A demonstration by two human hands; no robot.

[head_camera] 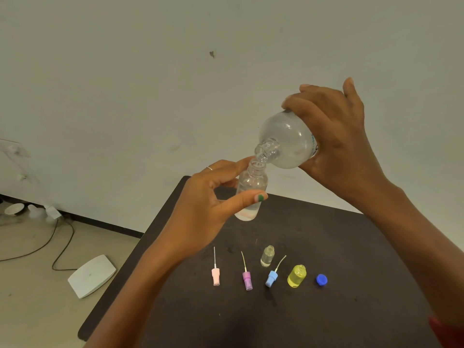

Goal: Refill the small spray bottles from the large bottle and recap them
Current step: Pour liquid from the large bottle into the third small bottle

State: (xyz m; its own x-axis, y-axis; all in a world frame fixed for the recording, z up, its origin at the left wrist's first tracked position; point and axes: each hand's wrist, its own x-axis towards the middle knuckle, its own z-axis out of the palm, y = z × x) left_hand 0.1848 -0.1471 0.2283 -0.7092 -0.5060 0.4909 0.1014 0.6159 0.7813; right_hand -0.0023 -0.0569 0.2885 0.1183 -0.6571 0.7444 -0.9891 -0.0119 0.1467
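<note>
Now, R hand (pixel 334 136) fingers gripping round clear lg bottle (pixel 288 141) tipped, L hand (pixel 200 209) fingers pinching sm clear cylindrical bottle (pixel 251 192).

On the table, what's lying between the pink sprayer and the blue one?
A purple sprayer lies between the pink sprayer and the blue sprayer, all apart, as the head view shows.

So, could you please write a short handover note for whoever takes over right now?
Left hand holds a small clear bottle upright above the table. Right hand tips the large bottle, mouth to mouth, pouring.
On the table: a clear bottle and a yellow bottle, both uncapped; pink, purple and blue spray tops; blue cap.
Done: none recapped.
Left: finish filling, fit tops.
</note>
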